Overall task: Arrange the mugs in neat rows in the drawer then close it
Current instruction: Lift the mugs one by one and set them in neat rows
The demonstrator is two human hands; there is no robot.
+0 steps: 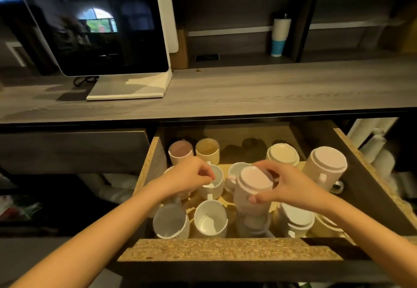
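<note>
Drawer stands pulled out under the grey wood counter, with mugs inside in no clear rows.

Left hand is over the left-middle of the drawer, fingers curled. Thumb and forefinger pinch the rim of an upright white mug.

Right hand grasps a pale pink mug from the side, thumb on the near wall, fingers round the far wall. This mug is base up, raised above the others near the drawer's centre, and blurred.

Back left corner: dusty pink mug and tan mug, both upright, side by side.

Back right: cream mug, base up. Near it, by the right wall, a large white mug, base up, handle towards the front.

Centre: second upright mug, partly hidden behind the held one.

Front: greyish mug tilted in the left corner. Just right of it an open front mug, handle pointing back. Inverted mugs sit front right, below the right wrist.

Counter, left: dark monitor on a white stand. On the shelf behind stands a white tumbler with a blue band. Stacked paper cups lie right of the drawer
</note>
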